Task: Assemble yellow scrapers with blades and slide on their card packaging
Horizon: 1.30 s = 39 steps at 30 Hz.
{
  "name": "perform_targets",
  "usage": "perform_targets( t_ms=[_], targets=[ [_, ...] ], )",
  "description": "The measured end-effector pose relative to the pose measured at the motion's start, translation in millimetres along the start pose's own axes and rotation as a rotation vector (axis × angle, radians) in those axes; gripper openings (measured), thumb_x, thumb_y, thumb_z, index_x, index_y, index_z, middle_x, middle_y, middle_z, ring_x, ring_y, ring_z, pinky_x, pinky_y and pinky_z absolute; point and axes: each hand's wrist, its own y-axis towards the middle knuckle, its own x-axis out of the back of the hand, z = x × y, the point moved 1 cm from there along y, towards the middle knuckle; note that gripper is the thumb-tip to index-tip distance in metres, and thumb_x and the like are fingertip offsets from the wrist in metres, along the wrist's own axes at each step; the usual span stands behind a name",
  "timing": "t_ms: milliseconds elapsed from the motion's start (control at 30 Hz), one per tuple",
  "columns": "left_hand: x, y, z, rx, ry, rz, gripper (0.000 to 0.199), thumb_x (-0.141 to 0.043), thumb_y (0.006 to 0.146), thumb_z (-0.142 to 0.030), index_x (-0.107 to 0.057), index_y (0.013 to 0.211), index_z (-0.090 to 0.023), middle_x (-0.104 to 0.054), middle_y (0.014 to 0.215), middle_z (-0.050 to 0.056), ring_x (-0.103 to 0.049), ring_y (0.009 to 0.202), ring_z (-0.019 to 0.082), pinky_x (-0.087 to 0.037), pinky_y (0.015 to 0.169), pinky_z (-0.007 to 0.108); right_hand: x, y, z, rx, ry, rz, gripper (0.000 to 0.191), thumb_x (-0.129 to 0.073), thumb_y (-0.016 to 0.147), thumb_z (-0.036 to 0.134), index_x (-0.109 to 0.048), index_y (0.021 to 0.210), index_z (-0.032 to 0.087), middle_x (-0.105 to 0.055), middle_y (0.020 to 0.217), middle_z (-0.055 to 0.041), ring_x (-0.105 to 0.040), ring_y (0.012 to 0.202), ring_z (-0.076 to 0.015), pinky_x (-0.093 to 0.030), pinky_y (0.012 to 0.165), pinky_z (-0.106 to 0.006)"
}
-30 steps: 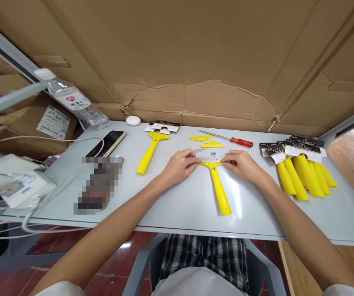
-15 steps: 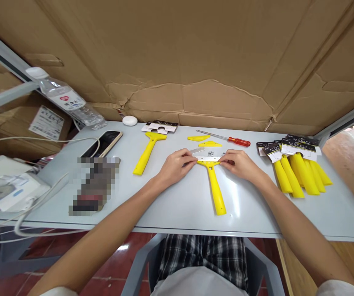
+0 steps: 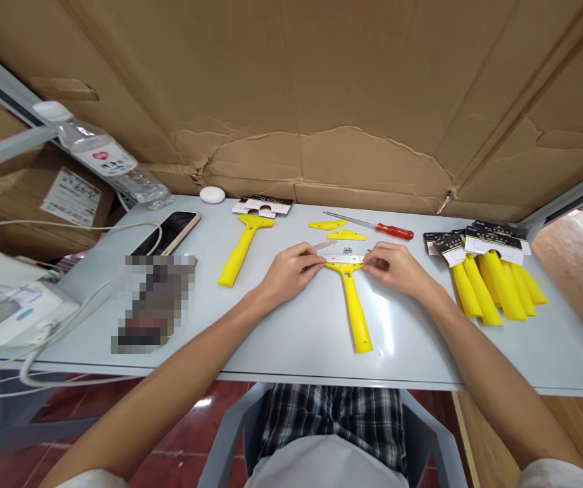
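Note:
A yellow scraper (image 3: pixel 356 312) lies on the table with its handle toward me and a thin metal blade (image 3: pixel 344 259) across its head. My left hand (image 3: pixel 294 270) pinches the blade's left end, and another metal strip (image 3: pixel 325 247) sticks out past its fingers. On the other side my right hand (image 3: pixel 392 266) has its fingertips closed at the blade's right end. Two yellow cover pieces, one nearer (image 3: pixel 346 235) and one farther (image 3: pixel 327 224), lie beyond the hands. Behind them to the right rests a red-handled screwdriver (image 3: pixel 394 232).
Another yellow scraper (image 3: pixel 243 254) lies left, below black-and-white cards (image 3: pixel 266 205). Several carded yellow handles (image 3: pixel 505 285) are at right. A phone (image 3: pixel 172 230), bottle (image 3: pixel 113 163), white oval object (image 3: pixel 212 195) and cables (image 3: pixel 32 359) occupy the left side. Cardboard (image 3: pixel 291 88) stands behind the table (image 3: pixel 281 352).
The view has shifted slightly. My right fingers have moved a little to the right along the blade's end; my left hand keeps its hold.

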Motion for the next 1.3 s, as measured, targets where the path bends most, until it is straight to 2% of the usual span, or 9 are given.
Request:
perform_targets(
  t_ms=[300,533,800,1100,1300],
  targets=[
    [0.5,0.0,-1.3,-0.008,-0.006,-0.007,0.027,-0.063,0.109,-0.037,-0.087,0.11,-0.024,-0.075,0.1,0.006,-0.072,0.086,0.018,-0.06,0.078,0.033,1.6,-0.2,-3.3,0.006,-0.003,-0.032,0.012,-0.073,0.095,0.025,-0.079,0.104,0.021,-0.073,0.096,-0.0049,-0.06,0.073,-0.0156,-0.049,0.075,-0.032],
    [0.2,0.5,-1.3,0.007,0.001,-0.01,0.03,-0.062,0.11,-0.039,-0.087,0.109,-0.024,-0.077,0.1,0.007,-0.073,0.086,0.018,-0.06,0.078,0.034,1.1,-0.1,-3.1,-0.022,-0.032,0.007,0.022,-0.073,0.096,0.027,-0.08,0.116,0.022,-0.073,0.103,-0.0056,-0.061,0.074,-0.0153,-0.048,0.076,-0.033],
    [0.6,0.9,-1.4,-0.021,0.022,-0.016,0.026,-0.064,0.108,-0.034,-0.088,0.109,-0.024,-0.076,0.1,0.006,-0.072,0.084,0.018,-0.058,0.077,0.033,1.4,-0.4,-2.9,-0.027,-0.007,0.007,0.021,-0.073,0.095,0.025,-0.081,0.115,0.024,-0.073,0.106,-0.0052,-0.061,0.074,-0.0149,-0.048,0.075,-0.033],
    [-0.6,0.5,-0.2,0.025,0.012,0.008,0.023,-0.065,0.107,-0.031,-0.087,0.107,-0.024,-0.077,0.103,0.006,-0.073,0.088,0.019,-0.059,0.081,0.034,2.5,0.0,-2.6,-0.053,-0.009,0.022,0.023,-0.074,0.094,0.026,-0.082,0.116,0.025,-0.072,0.105,-0.0057,-0.06,0.074,-0.016,-0.049,0.076,-0.034],
    [9.2,2.1,-3.1,-0.012,-0.013,0.021,0.025,-0.062,0.102,-0.02,-0.085,0.113,-0.023,-0.076,0.107,0.005,-0.071,0.083,0.016,-0.058,0.078,0.031,13.2,4.3,-3.4,-0.072,0.037,-0.046,0.025,-0.074,0.097,0.039,-0.081,0.114,0.022,-0.074,0.106,-0.0083,-0.06,0.07,-0.0162,-0.053,0.073,-0.036]
  ],
)
